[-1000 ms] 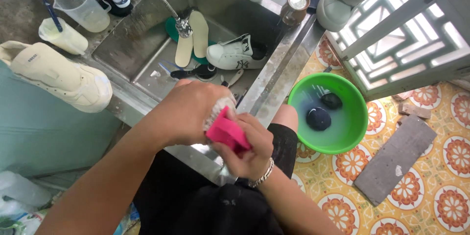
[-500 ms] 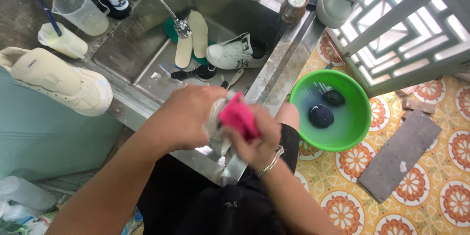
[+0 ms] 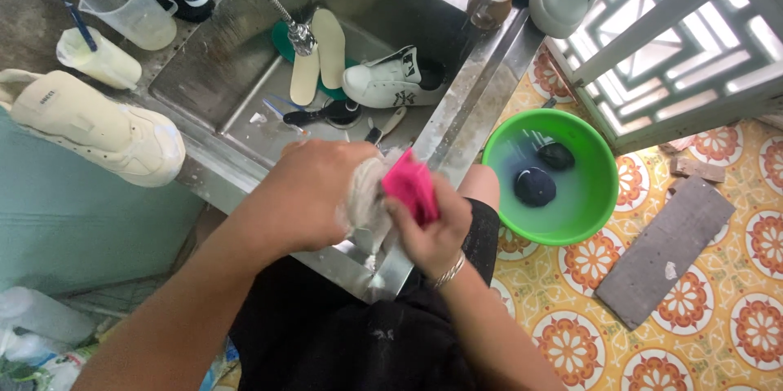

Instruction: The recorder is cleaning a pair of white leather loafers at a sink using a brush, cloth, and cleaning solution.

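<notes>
Stainless steel sink: far left, held white low-top sneaker. Round green plastic basin: right, on floor. Left hand: clenched around sudsy whitish cloth-like item above sink's near edge. Right hand: gripped pink plastic brush, pressed against that item.

White sneaker, two insoles and brushes filling the far sink floor, faucet hanging over it, bare steel near the front rim, cream shoe blocking the left surface, green basin occupying the floor on the right.
</notes>
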